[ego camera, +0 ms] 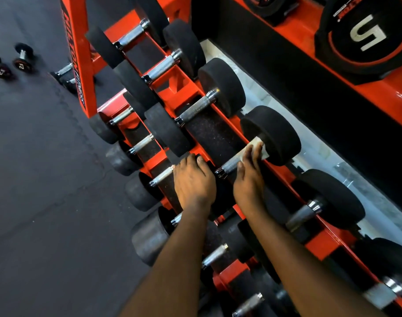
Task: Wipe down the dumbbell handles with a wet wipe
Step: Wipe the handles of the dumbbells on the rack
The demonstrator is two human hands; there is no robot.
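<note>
The right hand (249, 177) curls its fingers over the wet wipe (261, 149), a crumpled white sheet wrapped round the far end of the knurled steel handle (232, 164); the thumb lies along the near side of the bar, and a bare stretch of knurling shows between it and the chrome collar; the wipe touches the inner face of the far black head of the dumbbell (277, 136), which sits in the upper tier of the red rack (170, 84)

The left hand (193, 181) rests on the near head of that same dumbbell, fingers bent over its top edge and gripping it; the hand hides most of that head and the end of a shorter handle on the tier below

Close neighbours crowd both sides: a second dumbbell (220, 85) just up the tier, a third dumbbell (332, 197) just down it (its handle blurred); the lower-tier dumbbells (142, 143) sit to the left, and both forearms cross over several of them; the rack's upright post (77, 65) bears lettering; two small dumbbells (12, 62) lie well apart on the dark mat floor (35, 191); a pale floor strip (321, 154) runs behind the rack; a black weight plate (366, 35) marked 5 is stored at the upper right
</note>
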